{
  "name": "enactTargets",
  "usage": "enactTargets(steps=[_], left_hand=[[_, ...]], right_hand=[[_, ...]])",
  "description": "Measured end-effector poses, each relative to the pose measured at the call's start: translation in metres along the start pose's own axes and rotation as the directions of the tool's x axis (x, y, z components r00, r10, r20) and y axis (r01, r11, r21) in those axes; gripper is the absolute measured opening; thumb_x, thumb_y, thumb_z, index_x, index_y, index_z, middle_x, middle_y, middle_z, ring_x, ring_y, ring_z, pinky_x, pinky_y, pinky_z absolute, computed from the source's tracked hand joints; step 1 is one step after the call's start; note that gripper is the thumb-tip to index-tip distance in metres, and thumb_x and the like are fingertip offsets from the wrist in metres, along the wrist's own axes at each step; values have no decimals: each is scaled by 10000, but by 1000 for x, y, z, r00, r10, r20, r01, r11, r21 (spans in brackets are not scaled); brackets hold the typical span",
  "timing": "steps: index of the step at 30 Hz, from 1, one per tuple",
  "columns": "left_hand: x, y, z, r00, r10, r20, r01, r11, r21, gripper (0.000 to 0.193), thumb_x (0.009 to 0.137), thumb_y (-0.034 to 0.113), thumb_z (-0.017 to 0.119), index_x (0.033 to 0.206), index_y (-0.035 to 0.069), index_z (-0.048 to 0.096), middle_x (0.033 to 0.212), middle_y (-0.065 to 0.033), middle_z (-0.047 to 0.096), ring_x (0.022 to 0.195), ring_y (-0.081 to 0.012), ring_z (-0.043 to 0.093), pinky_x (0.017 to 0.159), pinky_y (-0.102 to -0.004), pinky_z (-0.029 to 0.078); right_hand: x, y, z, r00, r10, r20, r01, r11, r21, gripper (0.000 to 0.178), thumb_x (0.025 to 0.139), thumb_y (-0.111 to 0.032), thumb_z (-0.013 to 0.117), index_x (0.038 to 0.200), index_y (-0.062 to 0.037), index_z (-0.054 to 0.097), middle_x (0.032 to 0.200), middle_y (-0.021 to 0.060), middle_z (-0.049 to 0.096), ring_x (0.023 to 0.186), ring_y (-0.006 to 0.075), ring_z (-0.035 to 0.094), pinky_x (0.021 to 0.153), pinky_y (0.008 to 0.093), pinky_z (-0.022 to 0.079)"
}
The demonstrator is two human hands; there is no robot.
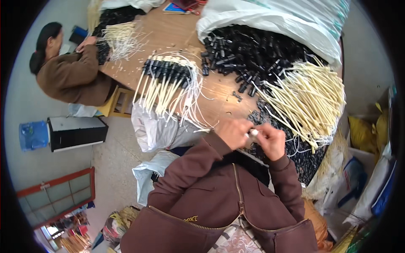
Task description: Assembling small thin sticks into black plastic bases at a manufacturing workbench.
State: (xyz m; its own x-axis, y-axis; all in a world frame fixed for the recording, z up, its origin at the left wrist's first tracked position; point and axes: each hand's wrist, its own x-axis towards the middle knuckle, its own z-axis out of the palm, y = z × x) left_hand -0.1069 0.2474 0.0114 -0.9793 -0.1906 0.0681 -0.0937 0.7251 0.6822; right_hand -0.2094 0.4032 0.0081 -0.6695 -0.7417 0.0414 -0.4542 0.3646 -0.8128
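Note:
Close together at the table's near edge, my left hand (233, 132) and my right hand (272, 141) are both closed, fingertips pinching around a small white piece (253, 132). Only its rounded pale end shows; fingers cover the rest. Left of my left hand lies a row of cream sticks with black plastic sleeves (168, 76) and trailing white cords. A large heap of plain cream sticks (310, 99) rests to the right of my right hand. Small dark bits (263, 116) are scattered just beyond my hands.
Black plastic tubes (242, 50) spill from a white sack (278, 19) at the far side of the wooden table (168, 36). A co-worker (74, 76) sits at the left side, by another bundle of cream sticks (120, 38). White bags (149, 128) hang at the near left edge.

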Motion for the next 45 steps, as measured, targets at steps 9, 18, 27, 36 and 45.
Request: enactTargets(steps=[9, 18, 27, 36, 45], left_hand=[[-16, -25, -37, 973, 147, -180, -104, 967, 232, 258, 698, 81, 638, 954, 106, 626, 811, -55, 631, 736, -253, 637, 642, -389, 483], [-23, -156, -168, 668, 26, -743, 383, 845, 374, 243, 626, 92, 636, 868, 116, 650, 1105, -41, 653, 1156, -256, 540, 1066, -485, 301], [-29, -306, -174, 686, -397, -610, 350, 915, -203, 455, 802, 36, 609, 1255, 40, 584, 1274, -162, 580, 1233, -297, 516, 1053, -342, 389], [45, -90, -84, 931, 222, -290, -219, 975, 44, 435, 652, -97, 585, 1032, 82, 699, 954, -103, 694, 899, -289, 650, 808, -359, 522], [90, -91, -12, 971, 195, -139, -164, 965, 207, 364, 693, -101, 595, 969, 98, 725, 884, -67, 568, 886, -263, 574, 778, -373, 479]], right_hand=[[10, -23, 35, 981, -154, -120, 159, 987, 33, 276, 755, -6, 692, 1028, -27, 661, 752, 90, 638, 662, 203, 626, 603, 302, 493], [25, -64, 47, 947, -309, -83, 301, 949, -95, 148, 775, 29, 659, 904, -44, 658, 883, 128, 650, 679, 252, 625, 592, 324, 486], [2, -73, 80, 911, -242, 335, 221, 970, 99, 129, 827, -129, 675, 942, -77, 648, 897, 93, 633, 748, 323, 638, 628, 390, 504], [6, -29, 41, 997, -71, 27, 73, 995, -70, 162, 818, -64, 652, 976, -30, 662, 744, 103, 587, 628, 273, 599, 573, 350, 471], [-19, 22, -55, 903, -61, -425, -148, 885, -442, 44, 793, -108, 684, 833, -125, 676, 756, 39, 615, 638, 252, 632, 539, 347, 489]])
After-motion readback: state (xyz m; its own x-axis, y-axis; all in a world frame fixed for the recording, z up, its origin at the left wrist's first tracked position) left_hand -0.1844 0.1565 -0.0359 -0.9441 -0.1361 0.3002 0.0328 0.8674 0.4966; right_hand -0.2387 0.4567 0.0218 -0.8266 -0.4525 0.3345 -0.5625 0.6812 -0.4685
